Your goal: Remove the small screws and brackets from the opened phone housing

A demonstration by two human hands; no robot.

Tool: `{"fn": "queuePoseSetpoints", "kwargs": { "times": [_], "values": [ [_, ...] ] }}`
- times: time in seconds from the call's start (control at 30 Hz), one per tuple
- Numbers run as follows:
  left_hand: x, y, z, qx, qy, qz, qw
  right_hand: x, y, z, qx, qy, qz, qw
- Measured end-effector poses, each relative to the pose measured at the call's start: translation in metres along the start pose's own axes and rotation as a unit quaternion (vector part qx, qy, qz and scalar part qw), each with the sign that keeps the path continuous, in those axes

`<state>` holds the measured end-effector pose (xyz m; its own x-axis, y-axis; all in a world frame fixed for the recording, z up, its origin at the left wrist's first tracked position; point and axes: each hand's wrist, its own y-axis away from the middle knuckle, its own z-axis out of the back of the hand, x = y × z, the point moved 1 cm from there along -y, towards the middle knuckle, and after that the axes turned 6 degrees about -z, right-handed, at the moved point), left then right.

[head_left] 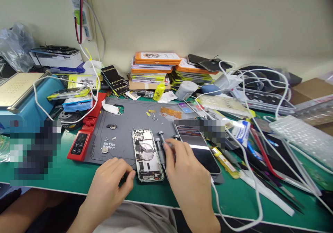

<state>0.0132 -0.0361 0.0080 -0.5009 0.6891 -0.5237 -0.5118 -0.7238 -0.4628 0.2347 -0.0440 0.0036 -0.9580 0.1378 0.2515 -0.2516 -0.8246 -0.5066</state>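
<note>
An opened phone housing (148, 155) lies on a grey work mat (122, 115), its inner parts and a round coil showing. My right hand (184, 172) is just right of it, thumb and fingers pinched on a grey screwdriver (162, 136); its lower end is hidden. Beside that one lies another screwdriver (159, 148), and the cap of a third (176, 137) shows behind my fingers. My left hand (111, 181) rests by the housing's lower left edge, fingers curled and thumb near the index finger, with nothing seen in it. Small loose parts (111, 126) lie on the mat.
A dark-screened phone (199, 149) lies right of my right hand. A red control unit (79, 146) edges the mat's left side. White cables (256, 205) loop across tweezers (275, 191) and other tools on the right. Stacked orange boxes (157, 57) stand at the wall.
</note>
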Motion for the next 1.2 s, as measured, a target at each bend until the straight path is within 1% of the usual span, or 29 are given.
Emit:
{"fn": "queuePoseSetpoints", "kwargs": {
  "times": [0.07, 0.13, 0.2, 0.3, 0.37, 0.47, 0.53, 0.6, 0.63, 0.7, 0.77, 0.8, 0.87, 0.93, 1.03, 1.1, 1.2],
  "values": [
    [0.000, 0.000, 0.000, 0.000, 0.000, 0.001, 1.000, -0.002, -0.003, -0.002, 0.025, 0.017, -0.017, 0.999],
    [0.001, 0.001, -0.001, 0.004, 0.001, 0.001, 1.000, -0.003, -0.006, -0.004, 0.065, 0.033, -0.035, 0.997],
    [0.001, 0.001, -0.001, 0.012, 0.001, -0.006, 1.000, -0.003, -0.010, -0.005, 0.092, 0.032, -0.056, 0.994],
    [0.001, 0.001, -0.002, 0.021, -0.003, -0.029, 0.999, -0.005, -0.016, -0.006, 0.097, 0.008, -0.076, 0.992],
    [0.002, 0.003, -0.002, 0.013, 0.000, -0.045, 0.999, -0.010, -0.018, -0.006, 0.097, -0.019, -0.083, 0.992],
    [0.005, 0.005, -0.002, -0.013, 0.011, -0.056, 0.998, -0.019, -0.017, -0.003, 0.094, -0.072, -0.105, 0.987],
    [0.006, 0.006, -0.002, -0.017, 0.017, -0.064, 0.998, -0.022, -0.012, 0.002, 0.076, -0.149, -0.150, 0.974],
    [0.005, 0.006, -0.002, -0.004, 0.018, -0.079, 0.997, -0.020, -0.004, 0.007, 0.023, -0.256, -0.194, 0.947],
    [0.005, 0.005, -0.002, 0.005, 0.018, -0.086, 0.996, -0.016, 0.002, 0.009, -0.011, -0.313, -0.200, 0.928],
    [0.002, 0.003, -0.001, 0.022, 0.015, -0.101, 0.995, -0.007, 0.013, 0.011, -0.081, -0.413, -0.169, 0.891],
    [-0.002, 0.002, 0.000, 0.037, 0.006, -0.104, 0.994, 0.003, 0.023, 0.009, -0.096, -0.481, -0.112, 0.864],
    [-0.003, 0.002, 0.000, 0.043, 0.001, -0.102, 0.994, 0.008, 0.028, 0.007, -0.085, -0.500, -0.085, 0.858],
    [-0.005, 0.003, 0.000, 0.046, -0.005, -0.096, 0.994, 0.013, 0.034, 0.003, -0.053, -0.504, -0.033, 0.861],
    [-0.005, 0.004, -0.001, 0.037, -0.009, -0.091, 0.995, 0.015, 0.036, 0.000, -0.034, -0.478, 0.022, 0.878],
    [-0.004, 0.005, -0.004, 0.027, -0.015, -0.079, 0.996, 0.014, 0.033, 0.000, -0.050, -0.422, 0.094, 0.900],
    [-0.003, 0.005, -0.005, 0.034, -0.007, -0.066, 0.997, 0.014, 0.030, 0.001, -0.051, -0.415, 0.108, 0.902],
    [-0.003, 0.005, -0.007, 0.038, 0.008, -0.049, 0.998, 0.015, 0.027, -0.001, -0.028, -0.446, 0.086, 0.890]
  ]
}}
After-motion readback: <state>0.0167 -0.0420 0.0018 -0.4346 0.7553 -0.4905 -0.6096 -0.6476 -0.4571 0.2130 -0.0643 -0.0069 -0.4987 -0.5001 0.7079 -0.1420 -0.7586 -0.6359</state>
